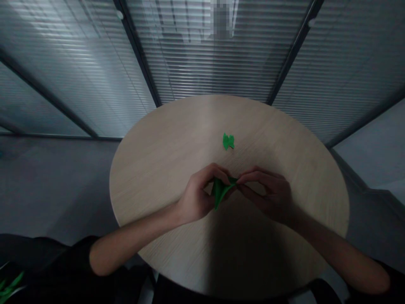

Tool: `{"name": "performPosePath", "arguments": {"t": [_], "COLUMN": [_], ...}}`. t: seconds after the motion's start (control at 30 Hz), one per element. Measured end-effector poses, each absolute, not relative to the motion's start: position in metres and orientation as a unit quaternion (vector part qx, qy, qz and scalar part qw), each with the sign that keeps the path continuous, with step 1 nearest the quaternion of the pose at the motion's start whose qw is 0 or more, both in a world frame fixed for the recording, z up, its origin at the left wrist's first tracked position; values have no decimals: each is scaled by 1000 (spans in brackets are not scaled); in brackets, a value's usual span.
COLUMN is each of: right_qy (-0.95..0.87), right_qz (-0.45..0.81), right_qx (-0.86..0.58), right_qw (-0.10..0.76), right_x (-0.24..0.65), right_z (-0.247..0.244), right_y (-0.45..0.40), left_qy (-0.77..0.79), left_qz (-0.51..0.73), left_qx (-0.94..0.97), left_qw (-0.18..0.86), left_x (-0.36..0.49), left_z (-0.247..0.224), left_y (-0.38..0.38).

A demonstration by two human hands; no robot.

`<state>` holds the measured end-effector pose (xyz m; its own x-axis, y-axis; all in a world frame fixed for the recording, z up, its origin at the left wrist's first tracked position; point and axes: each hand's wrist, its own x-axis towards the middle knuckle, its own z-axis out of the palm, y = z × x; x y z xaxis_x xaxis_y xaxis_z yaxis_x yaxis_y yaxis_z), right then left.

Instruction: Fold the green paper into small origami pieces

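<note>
Above the near half of the round table, both hands hold one piece of folded green paper point(220, 191). My left hand point(202, 192) is closed round its left side, with the thumb and fingers curled over the top. At the right corner, the fingertips of my right hand point(271, 190) pinch the paper against the thumb. A pointed flap hangs down between the hands; the fingers cover part of the folds. Just beyond them on the table lies a small green folded-paper shape point(228, 141) with two wing-like halves, touched by neither hand.
The round wooden table point(158, 156) has a curved edge all about. Behind it stand glass panels with blinds point(215, 71) and dark frames. Something green point(12, 285) shows at the lower left corner, too cut off to name. Grey floor point(63, 181) lies to the left.
</note>
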<state>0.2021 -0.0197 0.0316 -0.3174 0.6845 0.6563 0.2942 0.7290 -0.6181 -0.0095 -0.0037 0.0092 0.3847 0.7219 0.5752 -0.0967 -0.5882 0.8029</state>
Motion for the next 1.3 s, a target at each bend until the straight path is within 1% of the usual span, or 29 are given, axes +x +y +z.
{"name": "performPosePath", "arguments": {"t": [0.17, 0.5, 0.77, 1.0, 1.3], "right_qy": [-771, -706, -715, -688, -672], "right_qz": [231, 363, 324, 395, 414], "right_qx": [-325, -356, -368, -359, -386], "right_qw": [496, 494, 498, 492, 478], "right_x": [201, 199, 201, 201, 202], "right_z": [32, 29, 29, 27, 28], "right_y": [-20, -23, -24, -23, -22], "left_qy": [237, 247, 263, 258, 266], "left_qz": [514, 491, 509, 504, 506], "left_qx": [710, 709, 705, 704, 702], "left_qw": [419, 442, 419, 428, 424], "left_x": [-8, -10, -10, -10, -11], "left_z": [12, 15, 15, 18, 16], "left_y": [-5, -6, -5, -6, -5]}}
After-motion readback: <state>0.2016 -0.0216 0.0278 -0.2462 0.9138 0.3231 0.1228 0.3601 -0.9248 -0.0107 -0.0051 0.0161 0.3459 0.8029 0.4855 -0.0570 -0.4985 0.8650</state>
